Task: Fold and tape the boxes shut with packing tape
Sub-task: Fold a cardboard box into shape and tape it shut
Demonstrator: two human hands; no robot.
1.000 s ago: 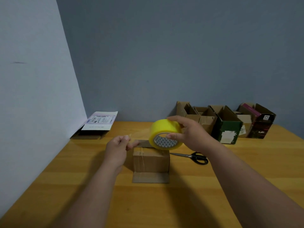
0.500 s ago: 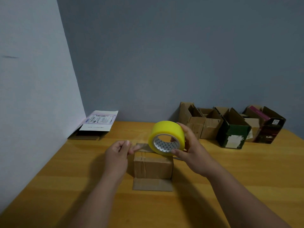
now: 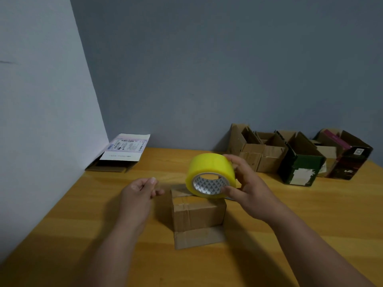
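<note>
A small box [image 3: 198,212] stands mid-bench [image 3: 62,235], one flap lying flat in front. Just above its top, the tape roll [image 3: 210,175] is gripped by the right hand [image 3: 246,187], while the tape's free end appears pinched by the left hand [image 3: 141,190], though the clear strip is barely visible. The strip is best kept taut, centred over the seam, and pressed down before more is unrolled; open boxes [image 3: 300,156] wait behind.

Wooden table [image 3: 83,220], blue-grey walls [image 3: 207,69] meeting in corner, dim light.

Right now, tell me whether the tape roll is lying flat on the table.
No: the right hand holds the tape roll above the small box.
</note>
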